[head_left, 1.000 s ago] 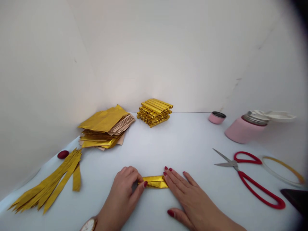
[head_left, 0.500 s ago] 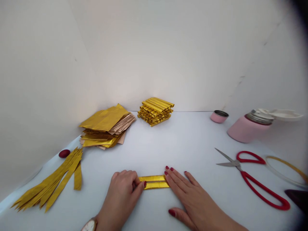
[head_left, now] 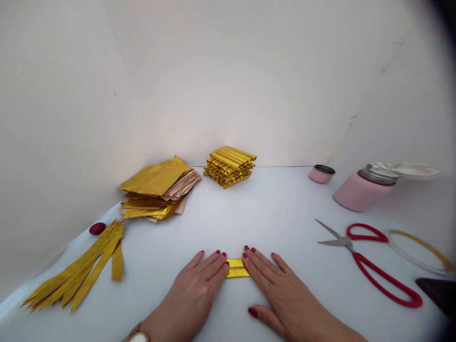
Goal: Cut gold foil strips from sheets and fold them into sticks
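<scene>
A folded strip of gold paper [head_left: 238,272] lies flat on the table in front of me, with a seam running along its middle. Its left end is under the fingers of my left hand [head_left: 199,280], which are stretched out flat. My right hand [head_left: 272,280] presses on the other end with straight fingers, its thumb held apart on the table. Only the middle of the paper shows between the two hands; both ends are covered. Neither hand is closed around anything.
Beyond my hands sits a stack of rolled gold paper tubes [head_left: 231,166]. Gold paper sheets [head_left: 156,178] are piled at left, near loose gold strips [head_left: 90,266] and a dark red oval object [head_left: 97,229]. Scissors [head_left: 366,261], a pink bottle [head_left: 359,192], its pink cap [head_left: 322,174] and a ring [head_left: 420,242] lie right.
My left hand has gone from pinching the folded paper to lying flat over its left end, with fingers extended. My right hand stays in place. The view has shifted slightly.
</scene>
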`<state>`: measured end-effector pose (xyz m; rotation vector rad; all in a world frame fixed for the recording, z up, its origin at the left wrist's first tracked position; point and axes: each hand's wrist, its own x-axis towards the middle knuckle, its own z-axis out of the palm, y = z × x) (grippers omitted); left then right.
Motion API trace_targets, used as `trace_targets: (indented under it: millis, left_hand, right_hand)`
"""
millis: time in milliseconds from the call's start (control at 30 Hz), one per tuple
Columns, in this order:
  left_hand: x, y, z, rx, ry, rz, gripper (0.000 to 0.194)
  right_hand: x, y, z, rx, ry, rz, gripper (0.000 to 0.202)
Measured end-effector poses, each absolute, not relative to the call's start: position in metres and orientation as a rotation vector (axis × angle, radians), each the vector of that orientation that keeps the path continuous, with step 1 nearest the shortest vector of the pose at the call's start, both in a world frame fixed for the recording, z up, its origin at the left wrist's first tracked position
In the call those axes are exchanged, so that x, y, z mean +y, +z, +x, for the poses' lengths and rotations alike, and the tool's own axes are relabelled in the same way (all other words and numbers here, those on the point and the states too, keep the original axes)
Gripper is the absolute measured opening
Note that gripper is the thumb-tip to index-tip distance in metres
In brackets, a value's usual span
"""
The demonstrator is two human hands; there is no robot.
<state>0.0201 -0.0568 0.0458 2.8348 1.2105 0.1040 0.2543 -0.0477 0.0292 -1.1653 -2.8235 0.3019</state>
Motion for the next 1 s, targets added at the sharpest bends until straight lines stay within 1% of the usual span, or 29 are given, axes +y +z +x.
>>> trace_targets:
  millis: [67,133,200,300,433,533,700,833,900,1000]
  left_hand:
    - [-0.061,0.050,0.021,1.202,0.065,2.814,0.049]
    - [-0.064,0.051,0.021,1.187,0.058,2.787,0.059]
    - [-0.066,0.049,0.019,1.163,0.077,2.767,0.065]
    - [-0.065,0.043,0.016,1.131,0.137,2.751,0.069]
    - [-0.064,0.041,0.015,1.121,0.145,2.753,0.070]
    - [-0.063,0.045,0.015,1.131,0.105,2.751,0.068]
    - [-0.067,0.049,0.004,1.169,0.125,2.743,0.063]
    - [-0.070,0.046,-0.010,1.216,0.194,2.746,0.062]
    - [-0.069,0.046,-0.011,1.265,0.223,2.745,0.052]
    - [-0.062,0.049,0.000,1.390,0.288,2.727,0.031]
  right_hand:
    - [-0.049,0.030,0.255,-2.816,0.278,-1.162,0.063]
    - [-0.050,0.031,0.253,-2.796,0.224,-1.166,0.066]
    - [-0.051,0.031,0.249,-2.783,0.164,-1.123,0.073]
    - [-0.053,0.029,0.239,-2.812,0.134,-0.946,0.083]
    - [-0.054,0.027,0.231,-2.837,0.172,-0.898,0.085]
    - [-0.054,0.030,0.235,-2.848,0.251,-0.985,0.082]
    - [-0.057,0.038,0.253,-2.826,0.383,-1.212,0.070]
    - [-0.056,0.036,0.259,-2.782,0.412,-1.229,0.069]
    - [-0.056,0.035,0.259,-2.786,0.426,-1.231,0.069]
    - [-0.056,0.037,0.256,-2.810,0.437,-1.256,0.067]
